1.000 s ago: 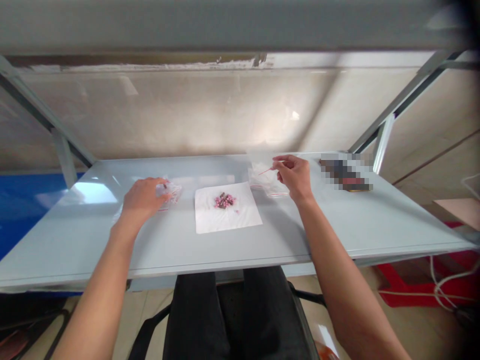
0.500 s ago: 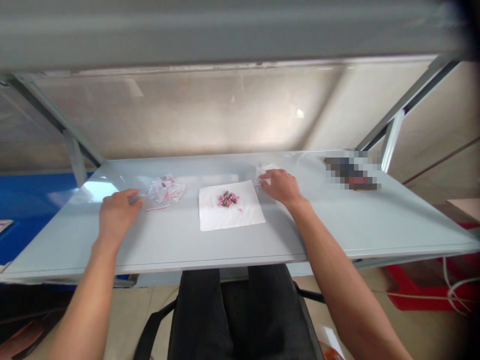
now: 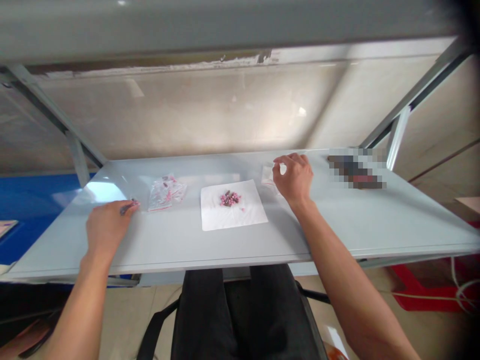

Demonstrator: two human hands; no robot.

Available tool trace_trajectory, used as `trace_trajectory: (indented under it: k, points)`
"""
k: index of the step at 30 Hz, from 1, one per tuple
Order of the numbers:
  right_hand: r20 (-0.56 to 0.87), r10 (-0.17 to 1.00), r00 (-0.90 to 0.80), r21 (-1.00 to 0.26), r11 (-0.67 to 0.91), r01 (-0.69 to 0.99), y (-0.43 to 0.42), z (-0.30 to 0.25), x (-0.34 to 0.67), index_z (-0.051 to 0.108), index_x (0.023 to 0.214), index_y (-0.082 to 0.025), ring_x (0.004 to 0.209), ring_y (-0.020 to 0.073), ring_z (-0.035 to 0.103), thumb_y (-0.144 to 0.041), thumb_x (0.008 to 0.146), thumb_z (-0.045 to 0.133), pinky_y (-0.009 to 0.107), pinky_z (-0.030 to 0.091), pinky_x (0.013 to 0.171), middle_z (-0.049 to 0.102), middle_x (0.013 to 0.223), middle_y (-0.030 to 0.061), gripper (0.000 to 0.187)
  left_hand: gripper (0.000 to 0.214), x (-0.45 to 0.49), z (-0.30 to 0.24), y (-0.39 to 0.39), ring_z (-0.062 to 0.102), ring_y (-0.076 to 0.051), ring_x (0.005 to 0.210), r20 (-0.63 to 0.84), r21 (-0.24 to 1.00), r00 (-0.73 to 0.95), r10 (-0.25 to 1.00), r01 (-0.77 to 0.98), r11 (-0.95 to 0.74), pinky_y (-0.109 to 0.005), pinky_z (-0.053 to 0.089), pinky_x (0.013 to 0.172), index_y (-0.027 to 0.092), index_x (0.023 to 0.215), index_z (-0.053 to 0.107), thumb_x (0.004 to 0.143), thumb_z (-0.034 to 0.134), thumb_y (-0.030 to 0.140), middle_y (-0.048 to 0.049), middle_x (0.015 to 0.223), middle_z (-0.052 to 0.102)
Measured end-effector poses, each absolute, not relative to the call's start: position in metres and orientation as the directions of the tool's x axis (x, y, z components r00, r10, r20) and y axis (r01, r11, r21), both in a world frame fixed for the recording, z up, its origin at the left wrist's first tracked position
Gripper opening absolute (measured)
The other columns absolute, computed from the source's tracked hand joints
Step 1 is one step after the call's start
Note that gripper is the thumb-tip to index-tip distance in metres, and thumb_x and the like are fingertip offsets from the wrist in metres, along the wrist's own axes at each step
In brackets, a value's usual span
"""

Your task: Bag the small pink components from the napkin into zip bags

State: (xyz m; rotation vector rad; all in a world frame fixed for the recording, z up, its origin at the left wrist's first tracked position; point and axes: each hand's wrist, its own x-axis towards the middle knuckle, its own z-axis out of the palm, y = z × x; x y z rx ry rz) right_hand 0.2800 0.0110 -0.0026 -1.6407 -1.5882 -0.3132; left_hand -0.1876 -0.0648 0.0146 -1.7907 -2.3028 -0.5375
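Dial centre: white sheet (image 3: 232,220), thin, soft-looking, square-cornered. On it we see a pile of round pink beads and dark, glossy short rods (image 3: 229,198). At 9–10 o'clock: crinkled transparent pouches (image 3: 167,192), red-edged, pink and dark pieces inside. At 8–9 o'clock our left hand (image 3: 107,225) pinches a small dark bundle (image 3: 128,207) flecked pink; its exact form is partly hidden. At 2 o'clock our right hand (image 3: 294,175) curves thumb and forefinger into a ring; we cannot tell whether they grip thin film. It partly covers flat translucent bags (image 3: 267,175). All on a smooth pale table (image 3: 168,245). Pixelated object (image 3: 356,172): 2–3 o'clock. Grey shelf (image 3: 240,25) spans 12 o'clock, overhead.
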Motion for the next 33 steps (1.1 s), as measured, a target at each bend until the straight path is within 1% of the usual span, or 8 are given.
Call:
trace_trajectory:
  k: [3, 6, 9, 12, 17, 25, 29, 33]
  points:
    - [0.721, 0.69, 0.068, -0.405, 0.34, 0.849, 0.007, -0.002, 0.267, 0.075, 0.094, -0.019, 0.091, 0.0248, 0.059, -0.02, 0.091, 0.052, 0.038, 0.047, 0.082, 0.07, 0.09, 0.0099, 0.023, 0.03, -0.171, 0.026, -0.069, 0.069, -0.033, 0.089, 0.511, 0.177, -0.324, 0.796, 0.946, 0.272, -0.046, 0.052, 0.08, 0.024, 0.092, 0.077, 0.087, 0.06, 0.049, -0.0045, 0.094, 0.077]
    - [0.718, 0.689, -0.1, -0.47, 0.586, 0.661, -0.005, 0.004, 0.242, 0.073, 0.097, -0.019, 0.082, 0.0196, 0.061, -0.023, 0.094, 0.052, 0.033, 0.05, 0.078, 0.07, 0.09, 0.0073, 0.022, 0.03, -0.138, 0.041, -0.06, 0.069, -0.023, 0.082, 0.545, 0.635, -0.431, 0.719, 0.772, -0.018, -0.039, 0.054, 0.081, 0.023, 0.09, 0.075, 0.079, 0.071, 0.05, -0.0012, 0.093, 0.076]
    - [0.668, 0.672, -0.32, -0.509, 0.726, 0.462, -0.019, 0.015, 0.209, 0.07, 0.105, -0.02, 0.078, 0.0157, 0.064, -0.032, 0.096, 0.055, 0.028, 0.049, 0.071, 0.072, 0.096, 0.0053, 0.021, 0.031, -0.089, 0.052, -0.038, 0.065, -0.018, 0.069, 0.221, 0.972, -0.436, 0.872, 0.165, -0.164, -0.033, 0.054, 0.066, 0.017, 0.075, 0.069, 0.066, 0.081, 0.043, -0.0042, 0.08, 0.072]
    - [0.591, 0.682, -0.431, -0.496, 0.729, 0.471, -0.023, 0.024, 0.178, 0.066, 0.107, -0.02, 0.078, 0.0156, 0.066, -0.049, 0.088, 0.069, 0.027, 0.047, 0.07, 0.072, 0.099, 0.0035, 0.035, 0.027, -0.038, 0.054, -0.012, 0.06, -0.015, 0.061, -0.013, 0.991, -0.199, 0.98, -0.131, -0.013, -0.03, 0.052, 0.059, 0.015, 0.068, 0.066, 0.063, 0.08, 0.038, -0.0032, 0.07, 0.066]
    - [0.56, 0.755, -0.341, -0.362, 0.593, 0.719, -0.006, 0.026, 0.17, 0.07, 0.099, -0.02, 0.078, 0.0174, 0.065, -0.038, 0.097, 0.056, 0.028, 0.042, 0.067, 0.072, 0.098, 0.0065, 0.023, 0.025, 0.009, 0.043, 0.024, 0.062, -0.016, 0.066, -0.039, 0.976, -0.138, 0.99, -0.216, 0.009, -0.031, 0.056, 0.061, 0.014, 0.064, 0.061, 0.058, 0.08, 0.03, -0.0027, 0.067, 0.063]
    - [0.51, 0.834, -0.212, -0.611, 0.524, 0.594, 0.009, 0.017, 0.184, 0.073, 0.098, -0.018, 0.064, 0.0153, 0.068, -0.023, 0.092, 0.054, 0.026, 0.05, 0.068, 0.074, 0.074, 0.003, 0.02, 0.043, 0.013, 0.014, 0.048, 0.058, -0.016, 0.061, 0.027, 1.0, -0.157, 0.987, 0.013, -0.026, -0.032, 0.056, 0.056, 0.015, 0.063, 0.06, 0.072, 0.076, 0.054, -0.0048, 0.067, 0.059]
    - [0.424, 0.898, -0.114, -0.804, 0.431, 0.408, 0.015, 0.012, 0.181, 0.073, 0.082, -0.017, 0.059, 0.0149, 0.069, -0.03, 0.092, 0.053, 0.023, 0.05, 0.055, 0.074, 0.072, 0.0042, 0.026, 0.047, 0.007, 0.012, 0.04, 0.061, -0.019, 0.077, 0.349, 0.906, -0.257, 0.901, 0.34, -0.254, -0.031, 0.053, 0.071, 0.017, 0.065, 0.063, 0.082, 0.065, 0.061, -0.0068, 0.08, 0.061]
    - [0.378, 0.926, -0.001, -0.905, 0.37, 0.211, 0.02, 0.008, 0.183, 0.076, 0.082, -0.015, 0.059, 0.0167, 0.068, -0.037, 0.082, 0.067, 0.027, 0.054, 0.05, 0.074, 0.077, 0.0065, 0.024, 0.04, 0.006, 0.021, 0.024, 0.06, -0.018, 0.078, 0.54, 0.722, -0.06, 0.84, 0.545, -0.425, -0.03, 0.049, 0.08, 0.018, 0.066, 0.064, 0.088, 0.063, 0.052, -0.0042, 0.076, 0.062]
